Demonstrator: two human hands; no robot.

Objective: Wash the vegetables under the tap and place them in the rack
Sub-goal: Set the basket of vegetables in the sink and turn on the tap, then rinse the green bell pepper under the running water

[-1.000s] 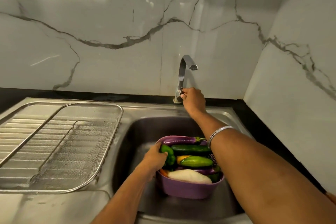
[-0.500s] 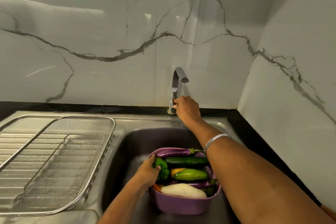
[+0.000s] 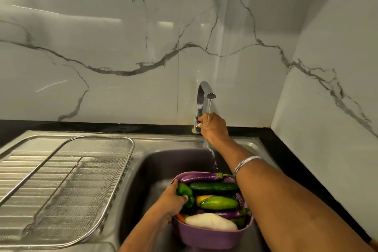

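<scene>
Gripping tap (image 3: 201,99) lever, right hand (image 3: 214,128); left hand (image 3: 173,200) clasping green pepper (image 3: 185,191).

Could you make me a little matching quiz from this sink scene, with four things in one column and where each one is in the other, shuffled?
Things:
1. left hand
2. right hand
3. wire rack
4. purple colander

Places or states:
A. lies on the ridged drainboard, with nothing in it
B. sits in the sink basin, full of vegetables
C. on the lever at the base of the tap, with water running over it
D. grips a green pepper at the colander's edge

Pairs: 1-D, 2-C, 3-A, 4-B
</scene>
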